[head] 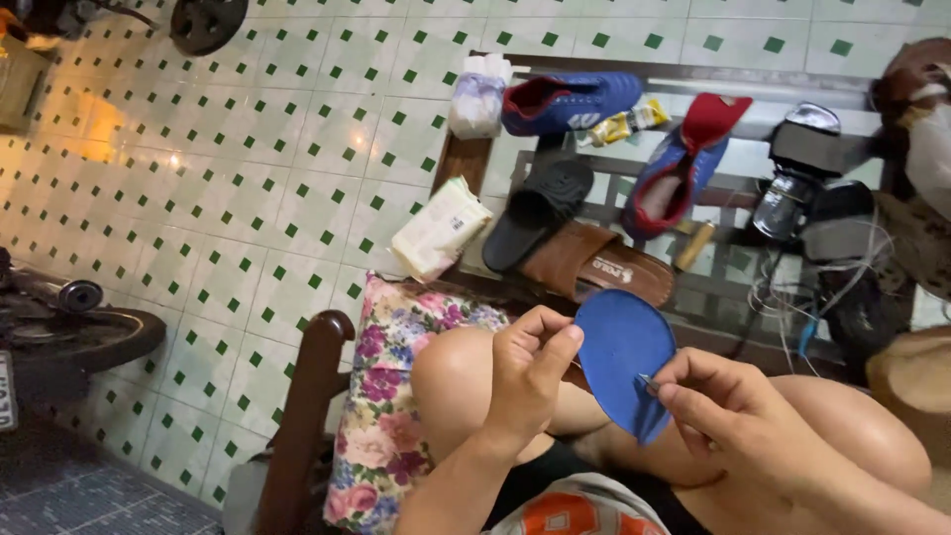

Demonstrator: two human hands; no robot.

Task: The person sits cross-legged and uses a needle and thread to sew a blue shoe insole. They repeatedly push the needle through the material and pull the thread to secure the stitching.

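The insole [622, 352] sits between the left hand [530, 372] and the right hand [738, 416], above the knees. Beyond them stands a table [466, 159] bearing a slipper [540, 208], a sandal [604, 266] and two shoes [570, 101]. A packet [441, 228] lies at its left edge. A cushion [391, 396] lies left of the knees.
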